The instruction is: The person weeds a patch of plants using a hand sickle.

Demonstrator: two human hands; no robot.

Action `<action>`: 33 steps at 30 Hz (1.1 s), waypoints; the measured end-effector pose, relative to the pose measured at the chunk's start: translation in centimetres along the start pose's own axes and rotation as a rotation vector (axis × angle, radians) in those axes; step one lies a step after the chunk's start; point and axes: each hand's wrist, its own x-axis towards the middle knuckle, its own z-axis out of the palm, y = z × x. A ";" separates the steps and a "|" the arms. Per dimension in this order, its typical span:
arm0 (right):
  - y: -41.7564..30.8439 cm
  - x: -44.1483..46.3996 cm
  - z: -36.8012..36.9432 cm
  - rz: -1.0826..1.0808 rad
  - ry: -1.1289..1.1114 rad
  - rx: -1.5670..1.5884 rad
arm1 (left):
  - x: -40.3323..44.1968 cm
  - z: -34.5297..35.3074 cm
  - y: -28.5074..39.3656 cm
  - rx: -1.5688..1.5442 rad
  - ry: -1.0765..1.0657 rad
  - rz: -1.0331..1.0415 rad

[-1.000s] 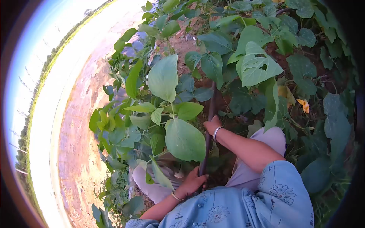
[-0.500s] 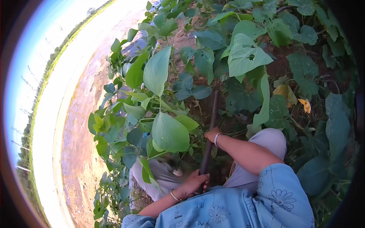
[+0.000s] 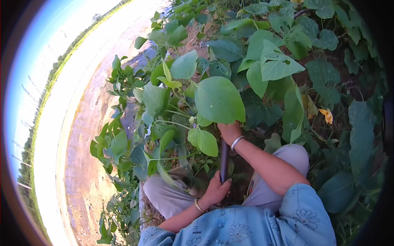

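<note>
Leafy plants (image 3: 158, 100) crowd in ahead and to the right, beside a wide strip of sunlit ground (image 3: 90, 123). The person's blue shirt (image 3: 262, 223) fills the bottom of the view, and two bent legs in pale trousers (image 3: 166, 197) stand apart. Between the knees runs a dark pole (image 3: 224, 160), slanting slightly away from the body; its far end is hidden in foliage. A broad leaf (image 3: 219, 100) overhangs the upper grip, so working by feel, or nudging the leaf aside, would probably help. The right hand (image 3: 230, 132) appears closed around the pole, though its fingertips are out of sight under that leaf. The left hand (image 3: 215, 188) is nearer the shirt, fingers curled about the pole, thumb lying across it. This spacing should give good control; a firm lower grip would keep the shaft from twisting. A bangle (image 3: 237, 142) rings the right wrist.
</note>
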 end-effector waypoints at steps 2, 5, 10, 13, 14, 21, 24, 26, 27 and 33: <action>-0.6 0.0 -0.5 0.094 0.093 0.105 | 0.9 0.1 0.0 -0.011 0.016 0.020; 1.1 -1.8 0.1 0.390 -0.162 -0.137 | 0.6 0.1 -1.0 -0.084 -0.024 -0.136; 7.6 -3.3 4.5 0.539 -0.384 -0.257 | -1.7 -0.3 -2.6 -0.366 -0.223 -0.441; 7.6 -3.7 5.0 0.574 -0.354 -0.215 | -2.4 -1.0 -2.2 -0.363 -0.225 -0.425; 7.4 -4.0 5.1 0.603 -0.318 -0.177 | -2.6 -1.0 -2.4 -0.362 -0.228 -0.428; 1.4 -2.8 0.9 0.407 -0.163 -0.027 | -2.0 -0.7 -1.8 -0.252 -0.154 -0.223; -2.4 -1.9 -1.7 0.277 -0.046 0.023 | 0.2 -0.4 -2.2 -0.045 -0.030 -0.065; -3.0 -1.3 -2.1 0.230 0.008 0.046 | 2.0 -0.2 -2.3 0.085 0.021 0.021; -3.0 -1.1 -2.1 0.202 0.051 0.053 | 2.6 -0.1 -2.3 0.078 0.033 0.048; 4.9 -2.5 1.4 0.413 -0.452 -0.397 | 1.3 1.6 -3.4 -0.180 -0.111 -0.274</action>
